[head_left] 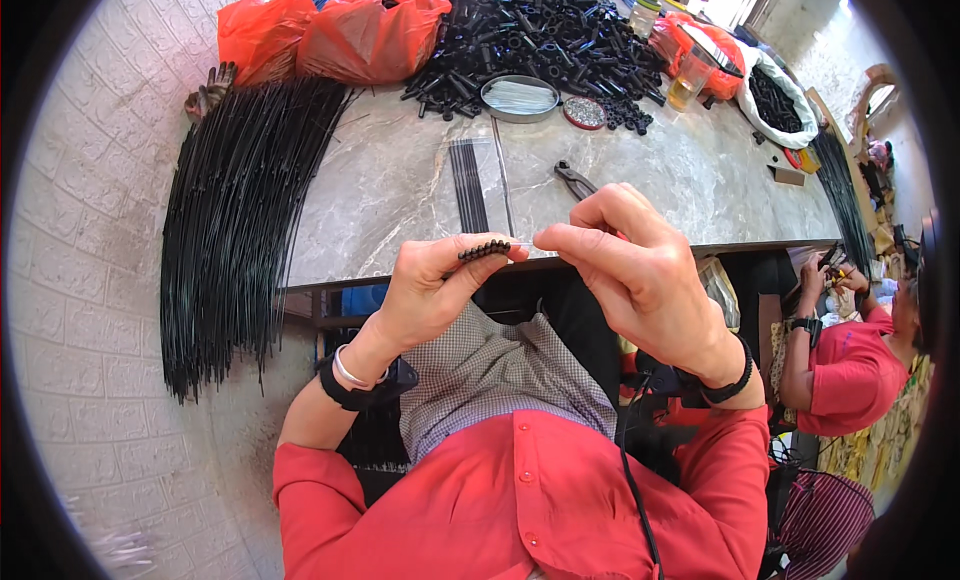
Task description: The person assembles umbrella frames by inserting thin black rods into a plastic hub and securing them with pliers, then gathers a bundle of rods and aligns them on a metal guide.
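Between the thumb and fingers of my left hand (432,288) is a short row of small black round pieces (484,250), side by side like ribs. My right hand (645,270) is raised beside it with thumb and index finger pinched on a thin pale wire (525,245) that runs toward the row's right end. Whether the wire enters the row is too small to tell. Beyond my hands, several black rods (468,185) lie parallel on the grey marbled table (390,170). Dark-handled pliers (573,178) rest just past my right fingers.
A thick bundle of black rods (245,200) hangs over the left edge. Behind are red plastic bags (375,35), a heap of black tubes (540,40), a tin of pale thin sticks (520,98) and a small red-rimmed dish (584,112). At right, another person (850,360) works.
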### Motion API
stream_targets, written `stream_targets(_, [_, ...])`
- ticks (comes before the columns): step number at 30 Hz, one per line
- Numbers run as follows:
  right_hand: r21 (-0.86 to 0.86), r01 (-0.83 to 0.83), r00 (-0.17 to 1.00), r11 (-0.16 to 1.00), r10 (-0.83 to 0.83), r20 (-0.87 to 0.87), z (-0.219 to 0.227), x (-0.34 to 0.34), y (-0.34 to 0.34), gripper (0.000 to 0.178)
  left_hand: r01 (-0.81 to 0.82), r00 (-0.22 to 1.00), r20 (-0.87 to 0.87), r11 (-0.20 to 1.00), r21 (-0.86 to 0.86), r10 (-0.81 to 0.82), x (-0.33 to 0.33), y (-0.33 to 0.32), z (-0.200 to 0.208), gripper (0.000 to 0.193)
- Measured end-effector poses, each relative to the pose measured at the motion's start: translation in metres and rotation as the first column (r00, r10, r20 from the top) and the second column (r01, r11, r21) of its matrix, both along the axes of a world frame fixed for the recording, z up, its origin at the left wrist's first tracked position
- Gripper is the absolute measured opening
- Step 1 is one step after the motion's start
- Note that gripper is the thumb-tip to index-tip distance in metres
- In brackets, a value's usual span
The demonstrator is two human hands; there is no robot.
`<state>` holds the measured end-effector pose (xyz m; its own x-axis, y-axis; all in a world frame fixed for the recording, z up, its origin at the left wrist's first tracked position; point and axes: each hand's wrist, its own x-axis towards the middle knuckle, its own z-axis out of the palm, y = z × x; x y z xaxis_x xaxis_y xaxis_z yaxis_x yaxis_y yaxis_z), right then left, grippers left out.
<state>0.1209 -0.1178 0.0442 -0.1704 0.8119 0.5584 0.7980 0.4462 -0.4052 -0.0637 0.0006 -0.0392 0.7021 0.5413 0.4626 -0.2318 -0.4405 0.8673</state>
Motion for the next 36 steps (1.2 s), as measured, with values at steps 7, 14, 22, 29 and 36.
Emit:
stream_targets(7, [0.041, -0.017, 0.999, 0.999, 0.016, 0.032, 0.004, -0.002, 0.0, 0.03, 0.012, 1.0, -0.013, 1.0, 0.014, -0.012, -0.001, -0.002, 0.003, 0.019])
stream_targets(14, [0.002, 0.035, 0.999, 0.999, -0.035, -0.024, -0.003, -0.008, -0.003, 0.029, -0.001, 1.0, 0.004, 0.999, 0.052, 0.0, -0.002, -0.004, 0.005, 0.02])
stream_targets(22, [-0.061, -0.092, 0.992, 0.994, 0.086, -0.094, -0.002, -0.003, 0.001, 0.026, -0.007, 1.0, -0.008, 0.997, 0.078, 0.008, -0.005, -0.006, 0.003, 0.025])
stream_targets(29, [-0.055, -0.025, 0.999, 0.998, 0.023, -0.033, -0.001, -0.006, -0.004, 0.025, 0.022, 0.999, -0.027, 0.996, 0.081, -0.019, -0.004, -0.006, 0.004, 0.027])
stream_targets(36, [0.004, -0.069, 0.99, 0.998, 0.068, 0.123, 0.006, 0.002, 0.007, 0.023, 0.083, 0.994, -0.071, 0.995, 0.064, -0.078, -0.006, -0.001, 0.0, 0.031])
